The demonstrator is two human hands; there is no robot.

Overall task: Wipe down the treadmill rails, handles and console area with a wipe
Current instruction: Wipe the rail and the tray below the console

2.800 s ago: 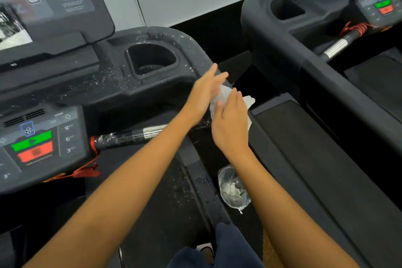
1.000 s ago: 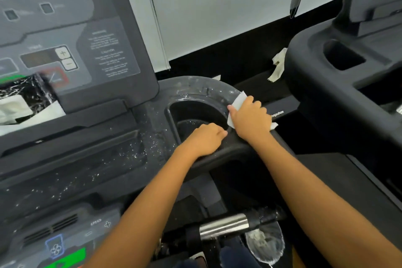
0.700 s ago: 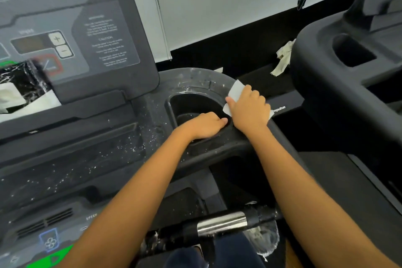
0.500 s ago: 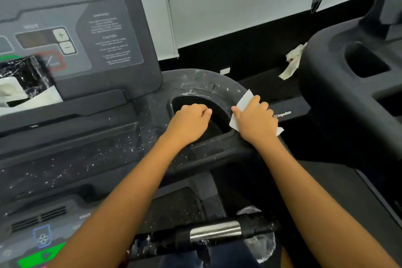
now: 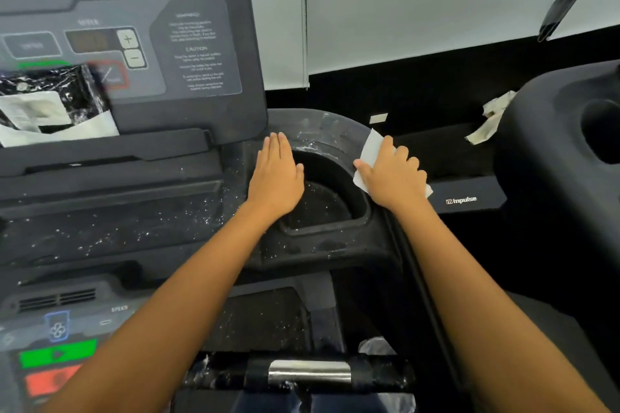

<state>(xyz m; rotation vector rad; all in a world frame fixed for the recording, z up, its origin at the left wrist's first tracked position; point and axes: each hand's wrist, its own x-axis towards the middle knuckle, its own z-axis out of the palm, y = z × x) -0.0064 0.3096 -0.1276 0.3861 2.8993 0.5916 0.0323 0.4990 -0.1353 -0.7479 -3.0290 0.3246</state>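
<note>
The left hand [image 5: 275, 178] lies flat, fingers straight, on the cup holder [image 5: 322, 231] between both hands; the right hand [image 5: 392, 174], fingers bent, clutches the wipe [image 5: 370, 147] (a corner pokes past its fingertips) on the opposite rim.

You are working with two hands, left hand [image 5: 275, 178] and right hand [image 5: 392, 174], on one wipe [image 5: 370, 147], and you are facing two cup holders [image 5: 322, 208] [image 5: 604, 134], two paper scraps [image 5: 378, 118] [image 5: 488, 121], one handle [image 5: 308, 372].

Matt black plastic console [image 5: 318, 245] speckled white, thin white paper-like wipe [image 5: 370, 151], shiny metal handle band [image 5: 309, 371]
</note>
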